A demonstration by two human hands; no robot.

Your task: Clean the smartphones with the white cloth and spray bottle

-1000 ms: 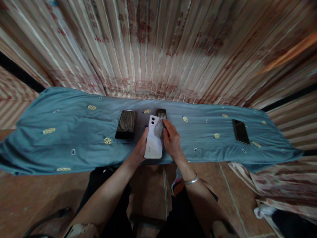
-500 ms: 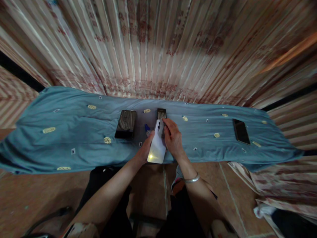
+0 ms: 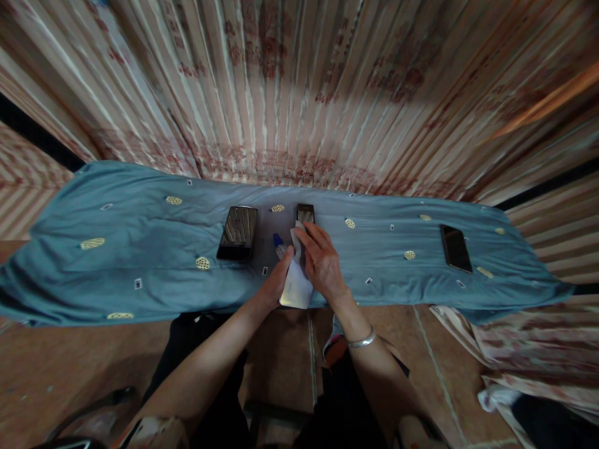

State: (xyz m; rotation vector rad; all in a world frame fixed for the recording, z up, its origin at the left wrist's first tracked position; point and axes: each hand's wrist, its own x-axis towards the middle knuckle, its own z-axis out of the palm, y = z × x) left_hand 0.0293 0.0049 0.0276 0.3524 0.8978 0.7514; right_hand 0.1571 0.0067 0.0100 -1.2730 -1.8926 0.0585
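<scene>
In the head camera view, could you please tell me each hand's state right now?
Left hand: closed, holding the flat white rectangular phone.
Right hand: closed, pinching a thin grey cloth-like piece over the phone.

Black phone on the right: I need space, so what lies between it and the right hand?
Just bare, printed teal cloth between the right hand and black phone, in the head view.

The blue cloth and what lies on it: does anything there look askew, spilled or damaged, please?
Nothing looks spilled or visibly damaged. The blue cloth is rumpled toward its left end, and the far-right phone lies slanted, well apart from the other things.
</scene>
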